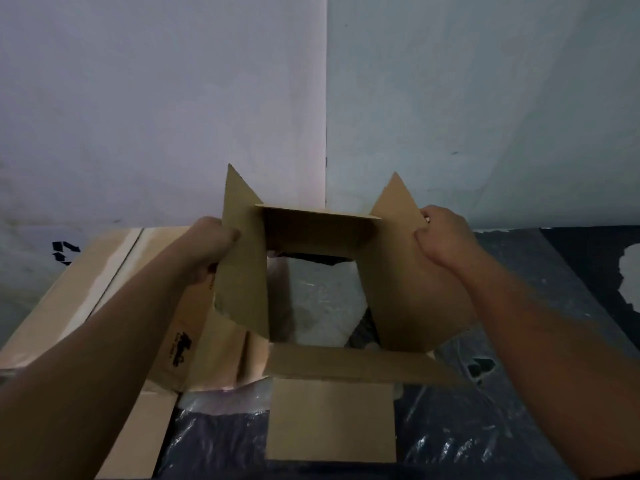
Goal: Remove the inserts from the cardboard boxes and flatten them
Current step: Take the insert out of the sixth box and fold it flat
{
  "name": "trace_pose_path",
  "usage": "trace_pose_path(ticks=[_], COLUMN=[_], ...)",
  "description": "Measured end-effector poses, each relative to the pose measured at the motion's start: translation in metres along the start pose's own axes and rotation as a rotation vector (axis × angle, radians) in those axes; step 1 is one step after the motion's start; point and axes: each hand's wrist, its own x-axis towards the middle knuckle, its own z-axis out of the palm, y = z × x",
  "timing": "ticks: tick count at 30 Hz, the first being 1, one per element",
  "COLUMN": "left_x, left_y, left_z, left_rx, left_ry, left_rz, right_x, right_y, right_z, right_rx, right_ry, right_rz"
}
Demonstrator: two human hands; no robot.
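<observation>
Gaping brown cardboard box (318,230), open at both ends, flaps splayed.

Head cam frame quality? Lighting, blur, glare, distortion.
Head view: dim, flat light, cool cast on the wall. Head view: whole frame soft, print on the side carton unreadable. Head view: far inner panel of the cardboard box in shadow, small glints on the dark plastic sheet. Head view: wide-angle stretch enlarges the forearms at the lower corners; left hand and right hand show no motion streaks.
</observation>
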Motion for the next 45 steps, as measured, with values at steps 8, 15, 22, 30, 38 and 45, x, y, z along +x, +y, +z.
trace_pose_path(ticks=[8,15,22,30,38,45], left_x=[-0.038,-0.074,-0.107,-0.083,-0.015,0.018], left_y=[0.029,0.035,0.031,0.019,0.042,0.033], left_z=[0.056,0.104,0.126,0.126,0.153,0.184], left_rx=[-0.263,-0.347,-0.221,0.667,1.195,1.173], left_ry=[-0.070,-0.096,-0.125,0.027,-0.056,-0.271], left_rz=[-0.080,0.016,0.125,0.193,0.605,0.491], right_x=[0.007,-0.002,-0.014,-0.055,-0.108,-0.129], right_y=[0.019,0.052,0.068,0.044,0.016,0.012], right_z=[-0.045,-0.059,-0.051,-0.028,-0.003,0.019], right_rx=[-0.159,-0.144,-0.221,-0.294,0.076,0.019], right_ry=[-0.028,-0.059,-0.079,-0.075,-0.569,-0.761], right_rz=[-0.133,-0.156,-0.096,-0.232,-0.279,-0.205])
